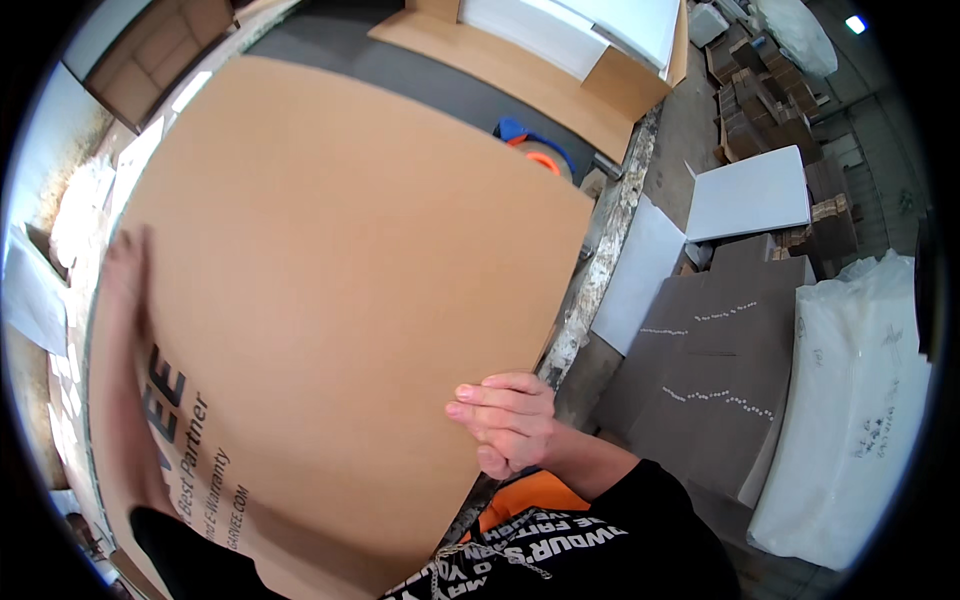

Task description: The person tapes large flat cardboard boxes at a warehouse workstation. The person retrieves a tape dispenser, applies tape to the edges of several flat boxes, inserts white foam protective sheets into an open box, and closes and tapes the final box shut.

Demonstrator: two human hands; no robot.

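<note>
A large flat piece of brown cardboard [350,240] with dark printing at its lower left spreads across most of the work surface before me. My right hand [510,420] is at its right edge near me, fingers closed together over the board's margin. At the left side of the cardboard is my left hand [125,265], smeared by motion, so its finger shape cannot be made out. Just past the far right edge of the board lies a blue and orange tape dispenser [515,132], partly hidden by the cardboard.
An open carton [500,50] with white lining stands at the far end of the dark bench top [340,35]. On the floor to the right are white panels [750,195], a brown cardboard sheet [710,350], a plastic-wrapped white bundle [850,410] and stacked flattened cartons [765,105].
</note>
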